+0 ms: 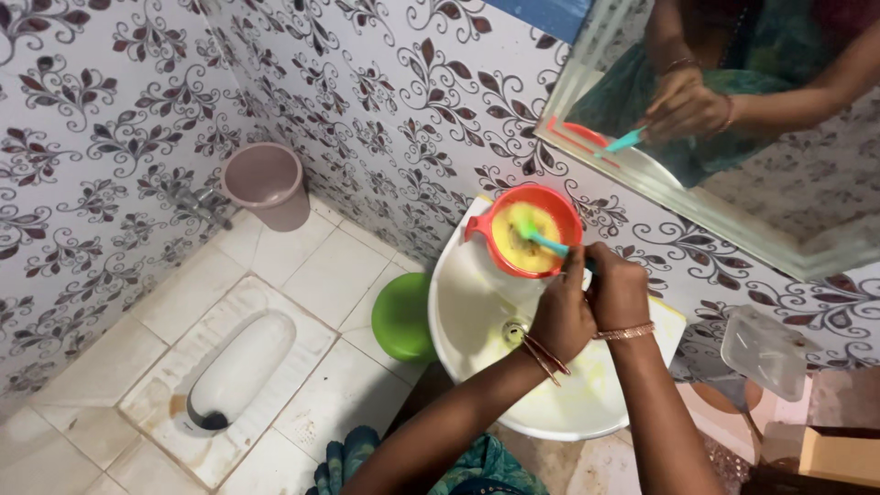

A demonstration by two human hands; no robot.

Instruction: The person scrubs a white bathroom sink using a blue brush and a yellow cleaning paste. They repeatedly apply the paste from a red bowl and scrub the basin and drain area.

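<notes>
Head view showed an orange bowl [524, 240] of yellow liquid resting on the white sink [477, 321] rim. The left hand [561, 316] clenched a teal brush [548, 242] dipped inside; the right hand [617, 291] clasped alongside, its grip unclear.

Both your forearms reach up and away from you, angling toward each other until the hands meet side by side. Your left hand [561, 316] sits with its back toward you, fingers curled inward and the thumb side raised, closed in a grip; thin bangles ring that wrist. Your right hand [616, 289] lies just beside it, touching, knuckles up and fingers folded down out of sight, so its grip cannot be told. A bangle circles the right wrist too. Both arms are bare to the elbow.
</notes>
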